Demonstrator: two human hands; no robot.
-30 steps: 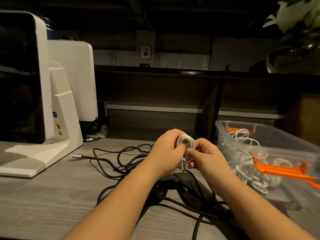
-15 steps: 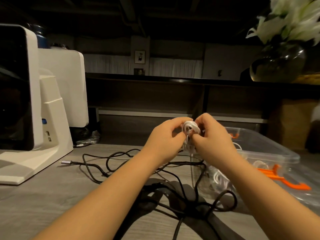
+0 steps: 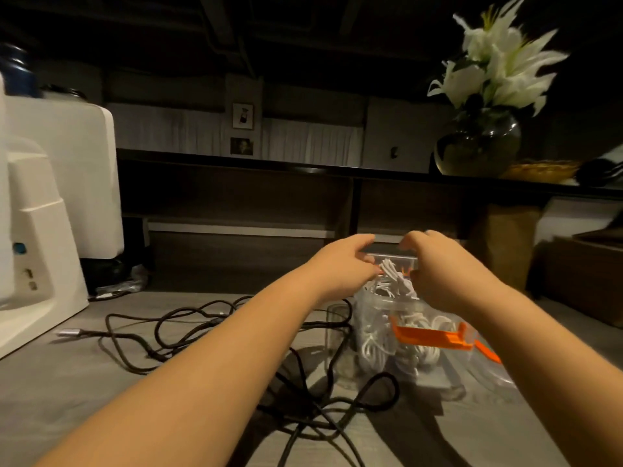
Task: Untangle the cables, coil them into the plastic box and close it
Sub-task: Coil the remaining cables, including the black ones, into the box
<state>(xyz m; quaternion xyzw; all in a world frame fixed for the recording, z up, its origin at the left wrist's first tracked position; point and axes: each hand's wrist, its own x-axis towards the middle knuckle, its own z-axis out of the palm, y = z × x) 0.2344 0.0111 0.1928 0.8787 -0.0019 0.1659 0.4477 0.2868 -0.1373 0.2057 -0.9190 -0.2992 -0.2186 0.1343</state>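
Observation:
A clear plastic box (image 3: 341, 335) with orange latches (image 3: 433, 336) stands on the grey table, holding several white cables. My left hand (image 3: 340, 261) and right hand (image 3: 445, 267) hover over its far end, fingers spread apart above a small white cable coil (image 3: 392, 278). The coil sits on top of the pile between my thumbs, and neither hand's fingers wrap it. A tangled black cable (image 3: 188, 328) sprawls on the table left of and in front of the box, its silver plug (image 3: 69, 332) pointing left.
A large white appliance (image 3: 50, 230) stands at the left edge of the table. A dark glass vase with white flowers (image 3: 478, 143) sits on the shelf at the back right. A brown box (image 3: 586, 278) stands at the far right.
Both hands moved right and forward from in front of me to over the box. The white coil they pinched now lies in the box, and the fingers have spread apart.

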